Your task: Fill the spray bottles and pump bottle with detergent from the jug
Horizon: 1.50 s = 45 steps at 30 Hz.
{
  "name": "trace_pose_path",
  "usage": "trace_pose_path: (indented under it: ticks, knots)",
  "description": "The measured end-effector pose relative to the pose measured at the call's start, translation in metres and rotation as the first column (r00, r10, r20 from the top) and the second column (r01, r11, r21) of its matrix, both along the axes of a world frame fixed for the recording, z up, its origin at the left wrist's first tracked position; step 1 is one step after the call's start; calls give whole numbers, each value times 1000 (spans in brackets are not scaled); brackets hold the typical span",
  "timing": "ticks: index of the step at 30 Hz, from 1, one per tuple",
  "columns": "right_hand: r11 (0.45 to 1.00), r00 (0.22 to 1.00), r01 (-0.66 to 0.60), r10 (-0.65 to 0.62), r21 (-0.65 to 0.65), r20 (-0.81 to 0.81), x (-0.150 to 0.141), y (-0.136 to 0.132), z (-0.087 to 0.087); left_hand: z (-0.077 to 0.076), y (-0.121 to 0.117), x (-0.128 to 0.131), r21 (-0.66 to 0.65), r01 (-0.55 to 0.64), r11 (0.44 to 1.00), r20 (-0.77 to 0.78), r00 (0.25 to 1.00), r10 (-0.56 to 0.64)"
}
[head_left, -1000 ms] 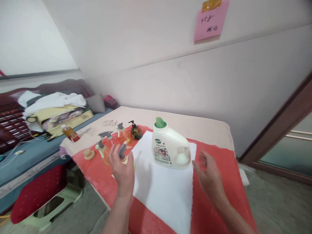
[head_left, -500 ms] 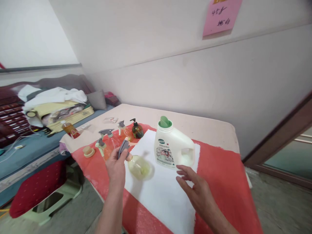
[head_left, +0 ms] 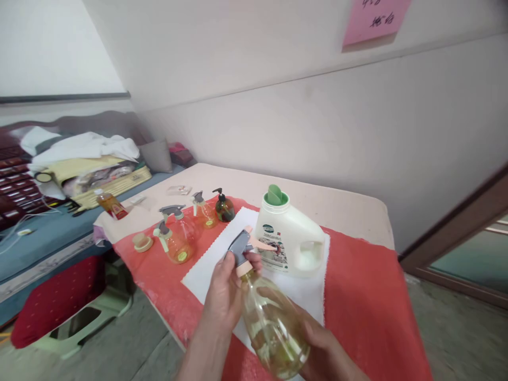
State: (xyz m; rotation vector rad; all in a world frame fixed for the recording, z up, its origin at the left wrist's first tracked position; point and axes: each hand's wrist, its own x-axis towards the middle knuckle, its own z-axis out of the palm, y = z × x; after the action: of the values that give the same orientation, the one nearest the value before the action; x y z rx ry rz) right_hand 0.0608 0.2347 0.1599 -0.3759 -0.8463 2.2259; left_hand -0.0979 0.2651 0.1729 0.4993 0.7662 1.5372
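Observation:
A clear yellowish spray bottle [head_left: 272, 328] with a grey and peach trigger head hangs tilted above the table's near side. My left hand [head_left: 226, 291] is closed round its neck, just below the trigger. Against the bottle's lower body rests my right hand [head_left: 319, 336], its fingers curled behind and partly seen through the clear wall. A little liquid shows near the bottle's base. Just beyond stands a white detergent jug [head_left: 296, 230], uncapped, with a green spout in its mouth. It sits on a white cloth [head_left: 206, 264].
To the left on the red cloth [head_left: 357, 286] stand several trigger spray bottles [head_left: 174, 246], a dark pump bottle [head_left: 225, 209] and a small round beige cap [head_left: 142, 242]. An amber liquid bottle [head_left: 111, 205] lies at the table's left edge. A red-seated stool [head_left: 59, 301] stands below.
My left hand has brought the spray bottle right and nearer, off the white cloth, turning its nozzle rightward. My right hand, apart and holding nothing before, now grips the bottle's body.

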Motion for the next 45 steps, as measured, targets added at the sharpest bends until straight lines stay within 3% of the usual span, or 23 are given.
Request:
trace_pose_path:
  ticks: [2,4,8,10,12,14,15,16,18,22,25,27,29,31,34,36,39,45]
  knots:
    - [1000,1000,29,-29,11,-3,-1,2,4,0,-2,5,3,131,991,-19,991,-131]
    - [998,999,18,-20,63,36,-2,5,4,1,-3,9,2,165,986,-70,984,-165]
    - [979,987,-21,-12,204,159,0,12,-8,3,-4,9,-11,86,996,-138,987,-87]
    - [943,934,10,-127,332,333,1,14,-21,2,-4,9,-31,16,999,-253,967,-23]
    - [827,758,31,-386,562,526,1,13,-36,0,-5,11,-40,-61,997,-365,930,42]
    - [626,538,-18,-651,780,535,-1,11,-48,-1,-4,14,-39,-109,993,-386,918,86]
    - [535,472,-51,-731,843,493,-2,10,-52,-1,-2,15,-34,-128,991,-366,924,107]
    - [470,439,-79,-775,879,453,-3,8,-55,0,-1,14,-28,-155,988,-341,930,136]
    - [420,412,-138,-799,897,437,-4,6,-60,3,4,7,-2,-262,965,-281,926,251]
    - [449,364,-237,-781,862,507,-2,8,-64,10,14,-36,-32,-567,823,-68,823,564]
    - [548,368,-169,-736,819,568,0,11,-61,13,17,-72,-104,-741,664,-17,669,743]
    - [633,413,-68,-685,771,600,0,13,-57,14,16,-85,-105,-774,624,-21,629,777]
    - [716,478,35,-624,697,618,-1,15,-52,14,15,-85,-112,-724,681,-18,687,727]
    - [776,511,85,-573,625,641,-2,17,-51,14,14,-77,-130,-611,781,-25,789,614]
    - [784,489,106,-577,612,654,-5,20,-55,10,13,-58,-139,-384,913,-80,923,376]
    - [765,462,121,-607,633,646,-8,21,-61,5,12,-46,-121,-230,966,-102,971,218]
    - [757,433,103,-617,645,656,-13,22,-69,-2,10,-31,-84,-98,992,-119,989,87]
    - [744,419,66,-625,665,658,-23,23,-93,-6,10,-17,-62,-38,997,-156,987,28]
